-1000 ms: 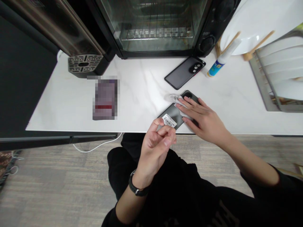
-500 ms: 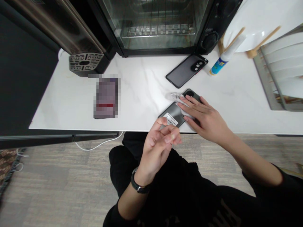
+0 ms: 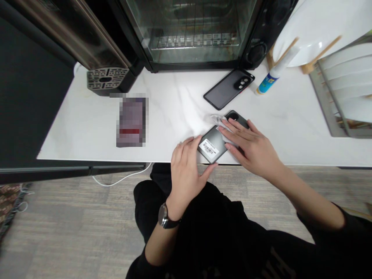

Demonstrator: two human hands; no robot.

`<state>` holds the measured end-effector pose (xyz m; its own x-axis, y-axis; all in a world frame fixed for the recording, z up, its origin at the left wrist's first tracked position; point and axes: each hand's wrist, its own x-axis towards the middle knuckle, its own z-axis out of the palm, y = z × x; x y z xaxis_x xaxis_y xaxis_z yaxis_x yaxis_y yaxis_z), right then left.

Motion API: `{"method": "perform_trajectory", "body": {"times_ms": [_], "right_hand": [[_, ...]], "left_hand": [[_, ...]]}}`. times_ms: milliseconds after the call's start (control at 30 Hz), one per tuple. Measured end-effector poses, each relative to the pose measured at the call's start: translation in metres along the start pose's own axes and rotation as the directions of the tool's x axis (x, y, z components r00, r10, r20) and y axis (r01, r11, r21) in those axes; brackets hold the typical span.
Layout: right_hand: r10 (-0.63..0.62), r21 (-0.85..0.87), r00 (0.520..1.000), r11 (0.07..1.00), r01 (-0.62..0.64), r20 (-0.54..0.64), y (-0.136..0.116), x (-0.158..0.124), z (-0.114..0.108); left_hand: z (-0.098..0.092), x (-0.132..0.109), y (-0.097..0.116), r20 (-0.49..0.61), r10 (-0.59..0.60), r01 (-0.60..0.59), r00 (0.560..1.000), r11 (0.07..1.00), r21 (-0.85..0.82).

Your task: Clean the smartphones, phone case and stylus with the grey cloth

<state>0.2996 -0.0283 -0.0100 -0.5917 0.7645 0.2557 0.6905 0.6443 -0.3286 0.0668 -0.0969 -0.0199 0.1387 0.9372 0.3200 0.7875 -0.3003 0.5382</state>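
A dark grey smartphone [image 3: 219, 136] lies back up and slanted near the counter's front edge, with a white barcode label [image 3: 209, 148] on its lower end. My left hand [image 3: 186, 162] holds that lower end, fingers along the left side and thumb at the front corner. Across the phone's upper half, my right hand [image 3: 252, 145] presses a crumpled white wipe [image 3: 216, 119], its fingers laid over it. Part of the wipe and the phone's right side are hidden under that hand. Just behind lies a smoky translucent phone case [image 3: 228, 89] with a dark rim.
At the back stands a black toaster oven [image 3: 194, 38]. A blue-and-white bottle [image 3: 269, 81] is upright right of the case. Plates in a dish rack [image 3: 328, 104] fill the right. A blurred-out device [image 3: 132, 120] and a machine with a drip tray [image 3: 107, 79] are on the left.
My left hand, raised in front of the phone with curled fingers before, has come down and taken hold of its lower end. The right hand stays on the wipe.
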Motion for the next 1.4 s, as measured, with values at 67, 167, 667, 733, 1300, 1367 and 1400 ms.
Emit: {"method": "perform_trajectory", "body": {"times_ms": [67, 167, 667, 733, 1300, 1367, 1400], "right_hand": [[-0.014, -0.025, 1.000, 1.000, 0.014, 0.006, -0.011, -0.001, 0.003], [-0.146, 0.001, 0.984, 0.989, 0.146, 0.101, -0.034, -0.004, 0.005], [-0.305, 0.060, 0.934, 0.952, 0.299, 0.184, -0.029, -0.006, 0.003], [-0.230, 0.014, 0.963, 0.973, 0.231, 0.143, -0.022, -0.003, 0.002], [-0.089, -0.091, 0.994, 0.991, 0.094, 0.058, -0.008, -0.011, -0.004], [-0.246, -0.017, 0.958, 0.968, 0.251, 0.149, -0.021, -0.011, -0.001], [-0.300, 0.010, 0.937, 0.953, 0.303, 0.181, -0.025, -0.010, 0.000]], "left_hand": [[0.005, -0.001, -0.001, -0.031, -0.018, 0.018, 0.999, 1.000, 0.008], [0.006, -0.004, 0.000, -0.042, -0.023, 0.022, 0.999, 0.999, -0.024], [0.002, -0.002, 0.004, -0.005, -0.046, 0.046, 0.999, 0.999, -0.014], [0.002, -0.002, 0.004, -0.009, -0.043, 0.043, 0.999, 0.999, -0.002], [0.002, -0.002, 0.006, -0.005, -0.044, 0.044, 0.999, 0.999, 0.018], [0.003, -0.002, 0.005, -0.005, -0.037, 0.037, 0.999, 0.999, 0.013], [0.003, -0.002, 0.004, -0.003, -0.034, 0.035, 0.999, 0.999, 0.010]]}}
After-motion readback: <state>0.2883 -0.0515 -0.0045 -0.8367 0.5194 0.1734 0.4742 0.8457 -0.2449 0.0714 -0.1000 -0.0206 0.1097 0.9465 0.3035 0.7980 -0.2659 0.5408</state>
